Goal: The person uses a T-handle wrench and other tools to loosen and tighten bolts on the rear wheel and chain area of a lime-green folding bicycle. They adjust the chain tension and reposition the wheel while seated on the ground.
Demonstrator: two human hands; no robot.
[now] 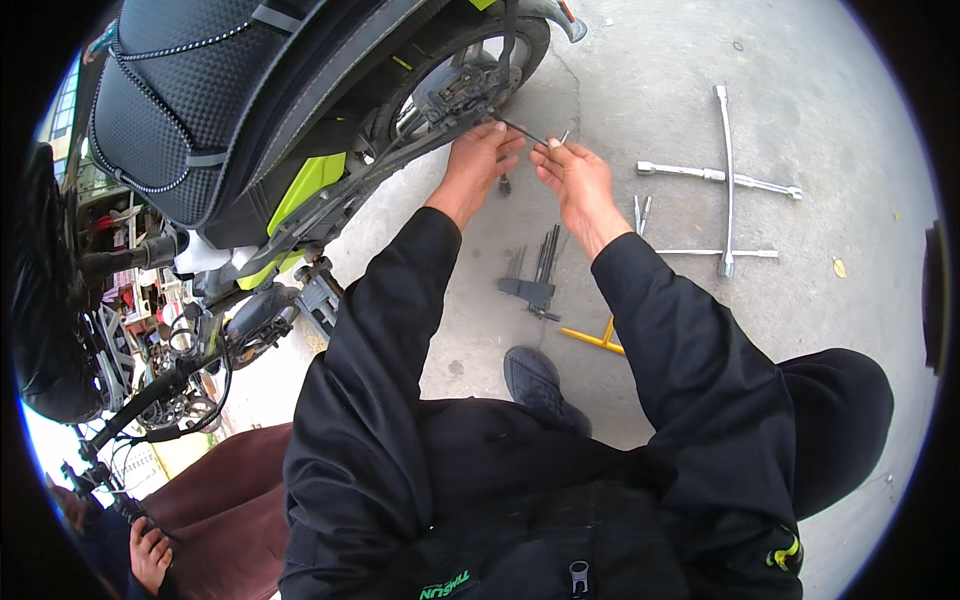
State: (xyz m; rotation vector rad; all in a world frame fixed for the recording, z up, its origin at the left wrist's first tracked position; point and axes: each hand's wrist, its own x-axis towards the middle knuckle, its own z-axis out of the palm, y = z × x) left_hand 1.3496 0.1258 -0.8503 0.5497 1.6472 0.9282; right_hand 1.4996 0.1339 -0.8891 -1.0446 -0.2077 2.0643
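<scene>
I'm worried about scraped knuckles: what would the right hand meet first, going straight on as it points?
Beyond the thin dark rod at its fingertips, the right hand would probably meet the dark tyre first, though depth is unclear here.

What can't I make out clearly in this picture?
All in the head view:
Yellow tool: partly hidden by the right sleeve.
Thin rod in the right hand: its end near the left hand is too small to read.
Wheel: partly covered by bodywork.
Bystander: cut off by the dark rim.
</scene>
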